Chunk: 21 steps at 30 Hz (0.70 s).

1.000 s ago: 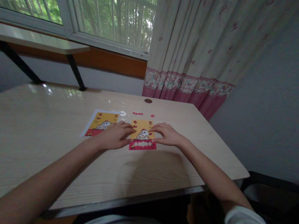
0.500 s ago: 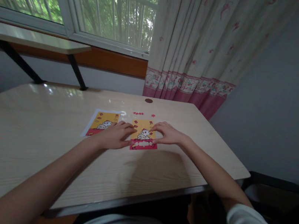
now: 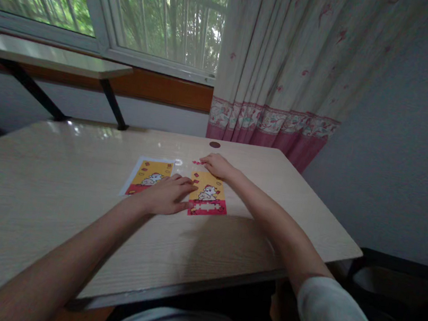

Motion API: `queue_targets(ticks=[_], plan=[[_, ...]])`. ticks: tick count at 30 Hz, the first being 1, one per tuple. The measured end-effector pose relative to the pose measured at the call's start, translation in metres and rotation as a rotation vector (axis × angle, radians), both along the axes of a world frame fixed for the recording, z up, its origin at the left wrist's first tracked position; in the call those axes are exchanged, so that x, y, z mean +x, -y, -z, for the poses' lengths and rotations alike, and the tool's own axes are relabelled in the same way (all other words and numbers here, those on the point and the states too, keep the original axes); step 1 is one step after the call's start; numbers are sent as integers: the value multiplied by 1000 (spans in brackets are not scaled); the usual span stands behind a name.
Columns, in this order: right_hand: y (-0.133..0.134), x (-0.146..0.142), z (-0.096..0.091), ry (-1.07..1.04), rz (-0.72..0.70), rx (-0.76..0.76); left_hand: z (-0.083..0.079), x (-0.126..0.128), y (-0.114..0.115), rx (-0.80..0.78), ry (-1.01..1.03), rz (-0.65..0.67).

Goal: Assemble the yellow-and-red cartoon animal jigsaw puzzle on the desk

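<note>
A jigsaw puzzle (image 3: 218, 183) with a yellow top, a red bottom and a white cartoon animal lies flat on the table. A pale gap with jagged edges runs along its red strip. My left hand (image 3: 172, 195) rests at the puzzle's left edge, fingers spread and thumb near the lower left corner. Beyond the top edge, my right hand (image 3: 217, 166) reaches over a short row of small red puzzle pieces (image 3: 196, 162), fingertips at the row's right end. Its fingers look stretched out; whether they touch a piece is too small to tell.
Left of the puzzle lies a printed sheet (image 3: 141, 174) with the same picture, partly behind my left hand. The wooden table (image 3: 51, 200) has a round brown cap (image 3: 215, 144) near its back edge. A raised shelf (image 3: 53, 55) stands at the back left, beside a curtain (image 3: 277, 84).
My right hand has left the puzzle's right side and moved up and left to the red pieces. The single red piece at right is now covered by it. My left hand stays put.
</note>
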State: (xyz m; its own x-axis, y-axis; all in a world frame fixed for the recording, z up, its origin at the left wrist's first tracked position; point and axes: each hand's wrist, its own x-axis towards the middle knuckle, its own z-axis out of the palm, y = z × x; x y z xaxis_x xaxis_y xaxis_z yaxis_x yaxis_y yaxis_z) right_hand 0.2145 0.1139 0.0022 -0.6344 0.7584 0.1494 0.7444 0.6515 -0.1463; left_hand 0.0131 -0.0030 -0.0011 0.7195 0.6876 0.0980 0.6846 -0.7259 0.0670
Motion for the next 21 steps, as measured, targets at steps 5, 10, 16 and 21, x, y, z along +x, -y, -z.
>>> queue_targets(ticks=[5,10,16,21], plan=[[-6,-8,8,-20,83,11,0,-2,0,-14,16,7],[-10,-1,4,-56,142,-77,-2,-2,1,-29,35,14],[-7,6,-1,-84,118,-123,-5,-1,3,-33,25,7],[-8,8,3,-114,98,-143,-6,0,3,-45,-2,2]])
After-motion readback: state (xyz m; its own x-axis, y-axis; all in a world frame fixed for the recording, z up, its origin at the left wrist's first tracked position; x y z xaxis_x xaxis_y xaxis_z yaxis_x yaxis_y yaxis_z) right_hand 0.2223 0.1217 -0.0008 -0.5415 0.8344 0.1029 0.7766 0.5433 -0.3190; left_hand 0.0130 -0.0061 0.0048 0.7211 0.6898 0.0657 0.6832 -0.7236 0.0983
